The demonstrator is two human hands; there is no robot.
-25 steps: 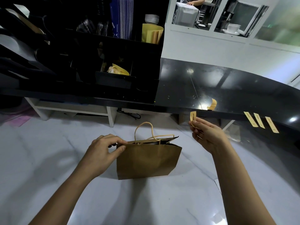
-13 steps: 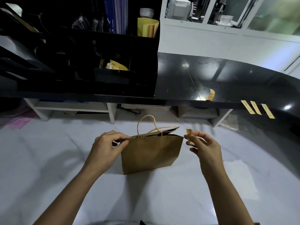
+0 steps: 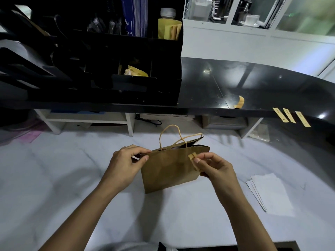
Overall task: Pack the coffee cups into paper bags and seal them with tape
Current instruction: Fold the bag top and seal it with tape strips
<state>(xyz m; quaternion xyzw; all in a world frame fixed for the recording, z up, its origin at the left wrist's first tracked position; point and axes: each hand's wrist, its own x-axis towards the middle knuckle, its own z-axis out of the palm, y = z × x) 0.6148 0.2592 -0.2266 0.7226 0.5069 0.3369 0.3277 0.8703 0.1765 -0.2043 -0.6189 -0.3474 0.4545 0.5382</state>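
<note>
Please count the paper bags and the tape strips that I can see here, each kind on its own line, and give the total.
Paper bags: 1, the bag on the white counter.
Tape strips: 5, one in the right hand, one curled on the black counter, three hanging from its edge.
Total: 6

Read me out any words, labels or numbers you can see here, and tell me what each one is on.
None can be read.
Yellow tape strip pinched in the right hand: dark marks, too small.
Three yellow tape strips on the black counter edge: dark print, blurred.
Blue upright sheets: white marks, illegible.
Brown paper bag: plain.
</note>
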